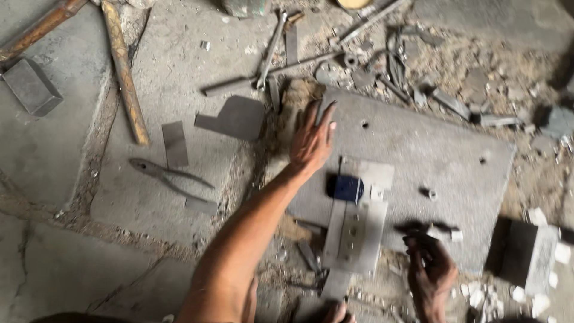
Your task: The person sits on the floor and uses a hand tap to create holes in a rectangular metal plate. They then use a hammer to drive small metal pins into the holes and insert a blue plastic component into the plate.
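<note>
A thick grey metal plate (418, 149), rectangular with small drilled holes, is lying flat on the cracked concrete floor (54, 143). Thin sheet-metal strips (354, 234) are lying stacked near its near edge, a dark blue block (347, 188) is resting just above them, and a small nut (429, 193) is sitting to their right. No container is showing fully; only cut-off round shapes are appearing at the far edge of the floor.

Off the plate's left edge, pliers (170, 176) and flat sheet offcuts (234, 118) are lying on the floor. Wooden tool handles (124, 72) are crossing near the far left corner, beside a dark solid block (31, 87). A spanner (270, 51) and rusty scrap are lying beyond the plate's far edge, and a grey brick-like block (526, 251) is sitting at the plate's near right corner.

The left hand (311, 140) is reaching over the plate's far left corner with fingers spread, holding nothing. The right hand (431, 269) is curling near the plate's near edge, fingers pinching a small dark metal piece (427, 229); that piece is staying just above the plate surface
</note>
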`<state>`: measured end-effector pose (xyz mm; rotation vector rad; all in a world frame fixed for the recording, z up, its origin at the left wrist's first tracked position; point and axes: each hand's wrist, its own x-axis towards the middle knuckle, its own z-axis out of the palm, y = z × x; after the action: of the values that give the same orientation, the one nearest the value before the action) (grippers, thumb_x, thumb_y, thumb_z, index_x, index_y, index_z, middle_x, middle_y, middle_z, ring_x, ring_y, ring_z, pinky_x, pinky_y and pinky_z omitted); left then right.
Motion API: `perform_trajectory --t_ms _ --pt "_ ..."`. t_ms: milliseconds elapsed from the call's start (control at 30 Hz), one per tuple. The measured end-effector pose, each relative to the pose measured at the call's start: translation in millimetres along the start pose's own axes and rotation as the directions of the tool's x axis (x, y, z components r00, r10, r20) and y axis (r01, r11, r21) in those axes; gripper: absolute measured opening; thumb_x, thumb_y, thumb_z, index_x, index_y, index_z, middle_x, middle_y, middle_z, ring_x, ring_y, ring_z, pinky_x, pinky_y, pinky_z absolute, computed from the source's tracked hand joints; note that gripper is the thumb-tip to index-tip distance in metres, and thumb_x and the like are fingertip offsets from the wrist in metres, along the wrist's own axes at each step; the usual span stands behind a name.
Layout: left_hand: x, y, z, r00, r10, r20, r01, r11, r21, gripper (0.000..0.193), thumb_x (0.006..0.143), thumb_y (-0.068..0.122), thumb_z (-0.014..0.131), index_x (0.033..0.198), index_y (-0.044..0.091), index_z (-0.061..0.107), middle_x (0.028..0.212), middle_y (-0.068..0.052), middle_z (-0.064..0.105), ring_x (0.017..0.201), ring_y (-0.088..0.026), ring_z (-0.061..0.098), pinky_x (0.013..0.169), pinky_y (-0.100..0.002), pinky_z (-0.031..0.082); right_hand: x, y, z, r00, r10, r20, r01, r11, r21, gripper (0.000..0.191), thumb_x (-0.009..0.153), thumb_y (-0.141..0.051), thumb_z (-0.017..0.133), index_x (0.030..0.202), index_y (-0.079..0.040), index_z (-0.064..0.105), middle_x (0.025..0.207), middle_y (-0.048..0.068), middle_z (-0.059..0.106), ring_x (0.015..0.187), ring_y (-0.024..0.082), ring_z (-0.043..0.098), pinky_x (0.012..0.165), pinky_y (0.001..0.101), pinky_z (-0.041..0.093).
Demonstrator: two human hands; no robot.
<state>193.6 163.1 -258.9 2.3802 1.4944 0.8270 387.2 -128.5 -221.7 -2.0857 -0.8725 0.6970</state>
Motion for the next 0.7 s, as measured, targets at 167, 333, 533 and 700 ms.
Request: perform_trajectory --t_ms 167,333,533,700 --pt "25 -4 15 0.619 -0.377 0.689 0.590 0.802 -0.092 0.062 0.107 0.030 0.046 0.164 0.027 0.022 0.179 -0.010 0.007 0.114 -0.030 0.071 0.077 -0.039 0.067 110 -60 10 0.963 -0.237 0.130 0.257 0.951 -0.173 0.020 0.101 -0.009 0.068 0.119 -0.001 0.073 0.099 0.011 0.079 0.086 0.016 0.073 0.077 0.0297 0.057" --pt "34 0 23 0.838 -0.303 0.455 0.330 0.944 0.020 0.073 0.096 0.024 0.050 0.164 0.030 0.026 0.170 -0.020 0.005 0.153 -0.045 0.017 0.117 -0.058 0.032 264 -145 95 0.818 -0.466 0.337 0.543 0.820 -0.183 0.018 0.102 -0.012 0.067 0.115 -0.001 0.074 0.099 0.012 0.079 0.090 0.018 0.077 0.077 0.0333 0.062" --pt "25 6 30 0.767 -0.306 0.564 0.428 0.899 -0.095 0.063 0.106 0.037 0.044 0.166 0.030 0.027 0.171 -0.025 0.003 0.154 -0.049 0.010 0.121 -0.065 0.009 382 -260 268 0.782 -0.352 0.515 0.290 0.936 0.199 0.028 0.101 -0.019 0.061 0.119 0.001 0.069 0.095 0.010 0.077 0.080 0.015 0.074 0.062 0.0311 0.058" --pt "16 9 36 0.886 -0.250 0.391 0.276 0.961 -0.012 0.058 0.111 0.040 0.048 0.166 0.025 0.038 0.173 -0.029 0.011 0.156 -0.050 0.017 0.122 -0.066 0.014 431 -354 380 0.821 -0.257 0.510 -0.011 0.885 0.465 0.027 0.103 -0.022 0.065 0.120 0.000 0.067 0.091 0.014 0.077 0.070 0.017 0.071 0.058 0.0295 0.056"
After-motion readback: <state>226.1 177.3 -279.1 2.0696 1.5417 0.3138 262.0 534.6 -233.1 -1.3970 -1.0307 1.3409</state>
